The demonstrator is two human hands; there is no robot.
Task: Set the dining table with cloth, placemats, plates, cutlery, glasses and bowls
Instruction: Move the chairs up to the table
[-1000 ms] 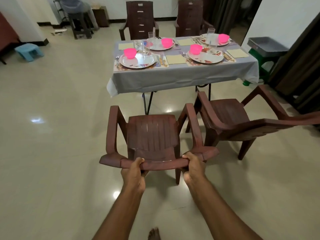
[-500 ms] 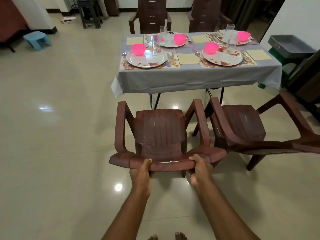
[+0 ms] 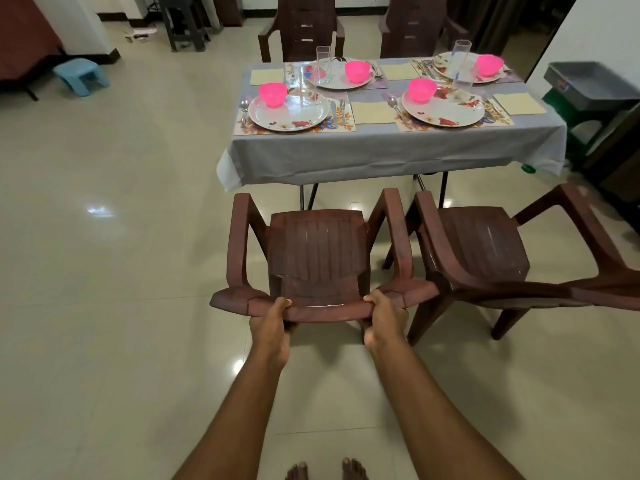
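— What has moved since a second ago?

— The chair in my grip has come closer to the tabletop; its front now sits just short of the near edge of the cloth.

— How are your hands set?

— My left hand and right hand both curl round the chair's top rail, thumbs over it.

— And the setting?

— Four plates on placemats, each with a pink bowl; the near-left plate sits by the near-left corner, a glass on it. A second chair stands just beside mine.
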